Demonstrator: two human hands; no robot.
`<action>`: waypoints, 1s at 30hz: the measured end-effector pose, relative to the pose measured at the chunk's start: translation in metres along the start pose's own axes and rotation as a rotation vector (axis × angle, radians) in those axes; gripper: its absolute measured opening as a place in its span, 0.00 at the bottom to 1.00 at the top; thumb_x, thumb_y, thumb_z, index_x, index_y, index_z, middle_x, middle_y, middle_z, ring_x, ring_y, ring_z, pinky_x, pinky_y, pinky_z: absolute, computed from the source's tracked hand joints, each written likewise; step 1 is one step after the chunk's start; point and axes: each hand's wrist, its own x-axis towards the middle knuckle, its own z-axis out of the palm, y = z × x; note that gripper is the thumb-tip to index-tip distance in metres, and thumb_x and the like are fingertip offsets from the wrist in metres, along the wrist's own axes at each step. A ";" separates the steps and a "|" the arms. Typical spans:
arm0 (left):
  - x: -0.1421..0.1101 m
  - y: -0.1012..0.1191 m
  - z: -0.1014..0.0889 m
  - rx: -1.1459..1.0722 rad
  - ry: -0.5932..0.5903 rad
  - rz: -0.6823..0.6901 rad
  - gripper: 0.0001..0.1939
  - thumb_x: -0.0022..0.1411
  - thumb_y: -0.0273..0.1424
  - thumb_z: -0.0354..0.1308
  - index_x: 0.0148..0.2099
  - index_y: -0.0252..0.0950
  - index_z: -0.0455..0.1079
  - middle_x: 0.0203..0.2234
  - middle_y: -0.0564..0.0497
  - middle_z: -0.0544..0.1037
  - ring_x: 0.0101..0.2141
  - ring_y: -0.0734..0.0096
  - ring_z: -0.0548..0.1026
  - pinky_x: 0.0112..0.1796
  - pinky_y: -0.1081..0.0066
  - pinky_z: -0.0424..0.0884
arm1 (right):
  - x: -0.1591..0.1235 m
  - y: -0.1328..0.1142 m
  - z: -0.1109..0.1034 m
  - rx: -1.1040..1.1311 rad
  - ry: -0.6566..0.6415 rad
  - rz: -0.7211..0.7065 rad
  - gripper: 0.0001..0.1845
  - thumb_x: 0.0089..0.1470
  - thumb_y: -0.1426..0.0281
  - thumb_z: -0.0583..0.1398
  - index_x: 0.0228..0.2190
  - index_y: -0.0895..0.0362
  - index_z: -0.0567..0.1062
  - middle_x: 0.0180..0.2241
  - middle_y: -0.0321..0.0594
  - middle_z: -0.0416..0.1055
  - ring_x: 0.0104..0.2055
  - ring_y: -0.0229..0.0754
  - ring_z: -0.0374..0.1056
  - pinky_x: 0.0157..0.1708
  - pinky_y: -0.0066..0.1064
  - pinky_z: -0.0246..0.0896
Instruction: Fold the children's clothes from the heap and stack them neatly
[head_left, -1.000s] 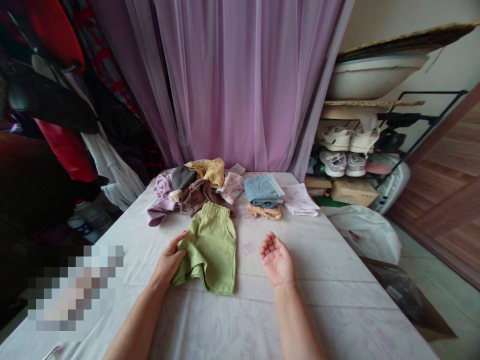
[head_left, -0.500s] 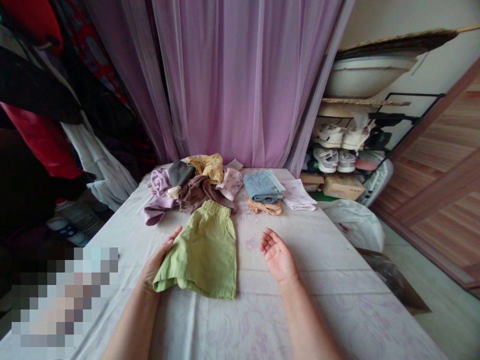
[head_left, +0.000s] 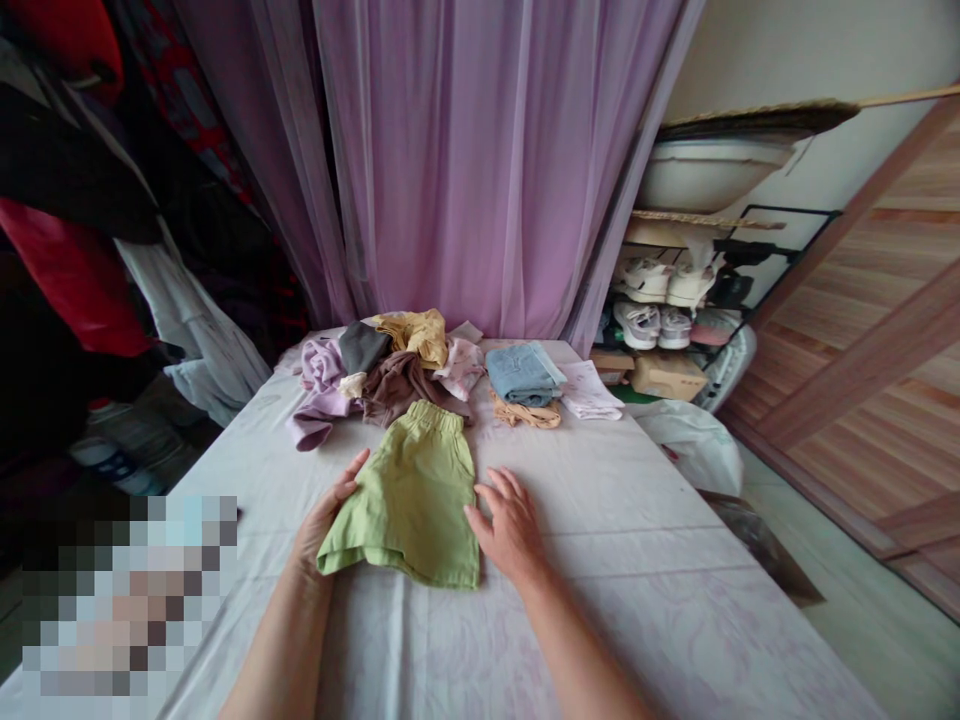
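Light green shorts lie flat on the sheeted table, their elastic waistband toward the far side. My left hand rests open against their left side, with the thumb raised along the edge. My right hand is palm down with its fingers spread, and the fingertips touch or nearly touch the right edge of the shorts. Beyond them lies a heap of crumpled clothes in lilac, brown, mustard, grey and pink. A folded denim garment sits to its right, above a tan cloth.
A white printed cloth or paper lies at the table's far right corner. A lilac curtain hangs behind the table. A shoe rack, cardboard box and white plastic bag stand to the right. Dark hanging clothes fill the left.
My right hand has turned from palm up to palm down and moved left to the shorts. The shorts' left side has drawn in slightly, and the view has shifted.
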 end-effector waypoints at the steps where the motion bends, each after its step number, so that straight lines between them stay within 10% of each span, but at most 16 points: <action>1: 0.001 0.000 -0.002 -0.028 -0.032 -0.002 0.40 0.61 0.24 0.54 0.72 0.42 0.44 0.58 0.47 0.72 0.55 0.61 0.72 0.54 0.66 0.71 | -0.002 -0.002 0.001 -0.096 -0.030 -0.018 0.14 0.53 0.63 0.62 0.42 0.53 0.78 0.55 0.48 0.69 0.63 0.55 0.56 0.60 0.51 0.50; 10: 0.001 0.001 0.005 -0.126 -0.020 -0.029 0.39 0.62 0.22 0.50 0.72 0.40 0.41 0.57 0.46 0.73 0.53 0.62 0.74 0.54 0.65 0.70 | -0.006 -0.006 0.014 -0.224 -0.021 -0.080 0.01 0.53 0.71 0.60 0.30 0.53 0.72 0.52 0.45 0.71 0.60 0.52 0.60 0.56 0.48 0.53; 19: 0.001 0.000 0.007 -0.086 0.025 -0.017 0.41 0.59 0.23 0.53 0.72 0.38 0.42 0.55 0.45 0.74 0.50 0.62 0.76 0.51 0.66 0.72 | -0.003 -0.018 0.010 -0.189 -0.028 0.025 0.12 0.53 0.69 0.60 0.40 0.55 0.72 0.41 0.44 0.75 0.46 0.47 0.68 0.48 0.38 0.59; 25: 0.001 0.000 0.011 -0.098 0.059 -0.012 0.41 0.58 0.23 0.53 0.71 0.37 0.44 0.55 0.44 0.74 0.48 0.61 0.78 0.51 0.63 0.73 | 0.008 -0.049 0.002 -0.465 -0.201 0.205 0.29 0.51 0.62 0.64 0.53 0.57 0.69 0.44 0.49 0.75 0.50 0.53 0.66 0.46 0.40 0.56; 30: 0.000 -0.001 0.014 -0.093 0.064 -0.007 0.40 0.57 0.23 0.54 0.71 0.36 0.46 0.56 0.44 0.73 0.49 0.62 0.77 0.50 0.65 0.72 | 0.023 -0.062 -0.013 -0.519 -0.385 0.265 0.14 0.53 0.59 0.63 0.39 0.52 0.77 0.36 0.44 0.78 0.44 0.49 0.69 0.39 0.35 0.55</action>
